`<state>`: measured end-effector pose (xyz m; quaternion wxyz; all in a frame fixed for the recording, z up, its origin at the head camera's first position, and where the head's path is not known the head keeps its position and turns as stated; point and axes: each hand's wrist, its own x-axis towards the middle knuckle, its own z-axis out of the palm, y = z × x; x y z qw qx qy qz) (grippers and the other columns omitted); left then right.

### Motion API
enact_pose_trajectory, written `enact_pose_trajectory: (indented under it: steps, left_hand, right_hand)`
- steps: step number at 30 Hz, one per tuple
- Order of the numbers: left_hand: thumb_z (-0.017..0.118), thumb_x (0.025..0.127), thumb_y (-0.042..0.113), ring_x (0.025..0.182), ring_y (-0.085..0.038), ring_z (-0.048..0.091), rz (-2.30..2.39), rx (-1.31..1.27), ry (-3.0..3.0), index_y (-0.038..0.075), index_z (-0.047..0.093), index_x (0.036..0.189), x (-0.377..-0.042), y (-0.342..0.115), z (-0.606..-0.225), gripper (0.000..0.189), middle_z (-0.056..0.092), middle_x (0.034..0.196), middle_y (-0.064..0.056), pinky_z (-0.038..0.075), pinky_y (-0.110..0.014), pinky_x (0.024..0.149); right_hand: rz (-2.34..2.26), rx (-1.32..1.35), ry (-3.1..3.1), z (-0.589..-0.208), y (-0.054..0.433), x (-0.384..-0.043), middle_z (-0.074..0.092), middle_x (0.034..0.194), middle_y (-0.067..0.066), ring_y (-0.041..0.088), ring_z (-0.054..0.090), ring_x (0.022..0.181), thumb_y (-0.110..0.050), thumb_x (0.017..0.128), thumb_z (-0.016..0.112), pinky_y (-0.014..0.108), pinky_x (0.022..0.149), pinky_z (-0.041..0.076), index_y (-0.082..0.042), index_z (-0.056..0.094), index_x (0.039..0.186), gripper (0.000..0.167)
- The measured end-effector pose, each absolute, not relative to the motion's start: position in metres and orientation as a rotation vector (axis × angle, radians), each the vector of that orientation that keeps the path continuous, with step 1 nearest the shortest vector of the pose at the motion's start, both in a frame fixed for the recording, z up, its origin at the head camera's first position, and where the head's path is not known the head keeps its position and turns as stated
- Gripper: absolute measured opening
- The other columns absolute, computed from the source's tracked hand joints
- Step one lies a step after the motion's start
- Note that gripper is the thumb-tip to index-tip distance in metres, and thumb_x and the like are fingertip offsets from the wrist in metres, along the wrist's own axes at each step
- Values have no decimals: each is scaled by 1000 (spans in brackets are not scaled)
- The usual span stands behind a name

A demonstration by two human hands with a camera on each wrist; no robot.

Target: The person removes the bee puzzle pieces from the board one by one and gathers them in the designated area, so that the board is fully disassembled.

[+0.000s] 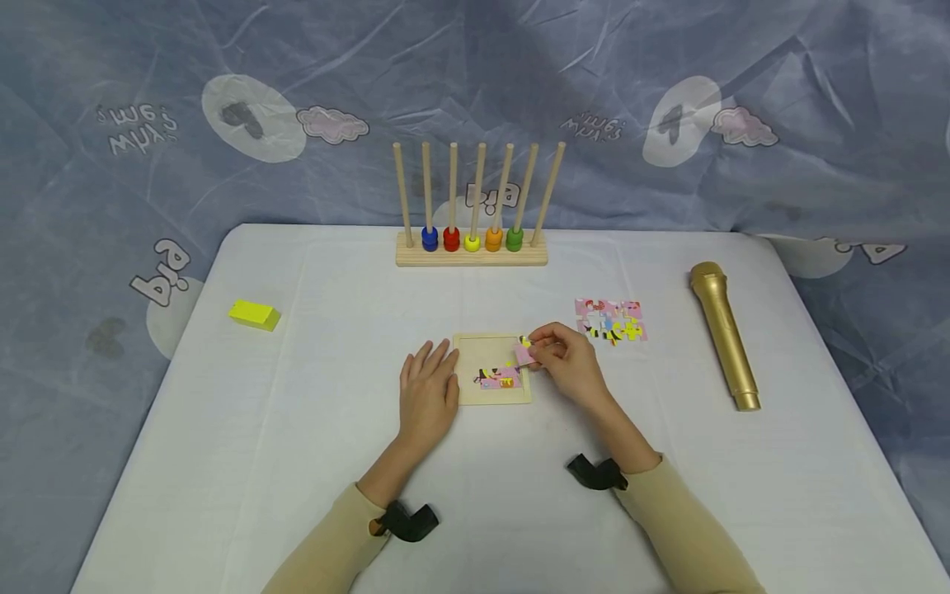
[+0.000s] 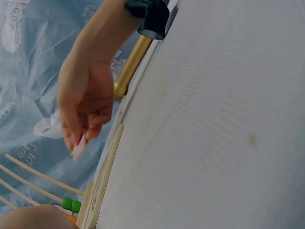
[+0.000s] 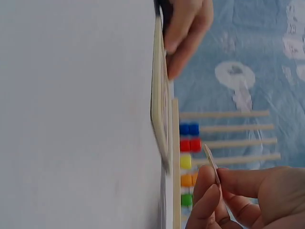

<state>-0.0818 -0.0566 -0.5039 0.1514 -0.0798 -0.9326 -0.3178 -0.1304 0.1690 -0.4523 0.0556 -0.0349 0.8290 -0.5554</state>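
Observation:
Between thumb and fingers my right hand pinches a pink puzzle piece, held over the right side of a square wooden puzzle tray. In the right wrist view the puzzle piece is seen nearly edge-on. Joined puzzle pieces with a pink and yellow picture lie along the tray's lower part. My left hand lies flat with straight fingers, its fingertips at the tray's left edge. More pink puzzle pieces are grouped on the table to the right of the tray.
A wooden bead stand with upright pegs and coloured beads stands at the table's back. A gold microphone lies to the right, a yellow block to the left. White cloth covers the table.

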Motion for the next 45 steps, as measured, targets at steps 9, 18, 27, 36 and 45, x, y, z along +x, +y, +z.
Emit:
enact_pose_trajectory:
  steps: [9, 18, 27, 36, 45]
  left_hand:
    - [60, 90, 7, 138, -34, 42, -909, -228, -2682, 4, 66, 125, -81, -57, -504, 35, 57, 141, -13, 23, -59, 114]
    - [60, 90, 6, 137, -35, 42, -916, -222, -2675, 4, 66, 125, -80, -57, -506, 35, 57, 140, -13, 24, -59, 114]
    - [60, 90, 6, 138, -35, 42, -923, -221, -2669, 4, 66, 125, -80, -57, -509, 35, 57, 140, -13, 24, -58, 114]
    - [60, 90, 6, 137, -35, 42, -927, -222, -2670, 4, 66, 124, -80, -56, -508, 35, 57, 140, -13, 23, -59, 114]
    - [60, 90, 6, 138, -35, 42, -913, -216, -2685, 4, 66, 125, -81, -57, -507, 35, 56, 141, -13, 23, -59, 114]
  right_hand:
    - [-1649, 221, 2693, -451, 232, -130, 63, 90, 9, 7, 65, 66, -7, 92, 64, 20, 60, 54, 2, 65, 109, 19]
    - [-1665, 352, 2715, -460, 249, -129, 63, 77, -9, 1, 65, 63, -8, 90, 68, 17, 57, 53, 3, 67, 109, 22]
    - [-1514, 251, 2925, -474, 246, -128, 70, 81, 15, 0, 62, 57, -7, 87, 71, 14, 51, 50, 2, 70, 99, 15]
    - [-1339, 249, 3056, -475, 243, -128, 70, 80, 13, 0, 53, 59, -10, 86, 72, 11, 53, 43, -1, 72, 96, 13]
    - [-1261, 226, 3127, -476, 242, -129, 67, 77, 11, 10, 53, 63, -11, 86, 72, 11, 56, 39, -1, 72, 95, 14]
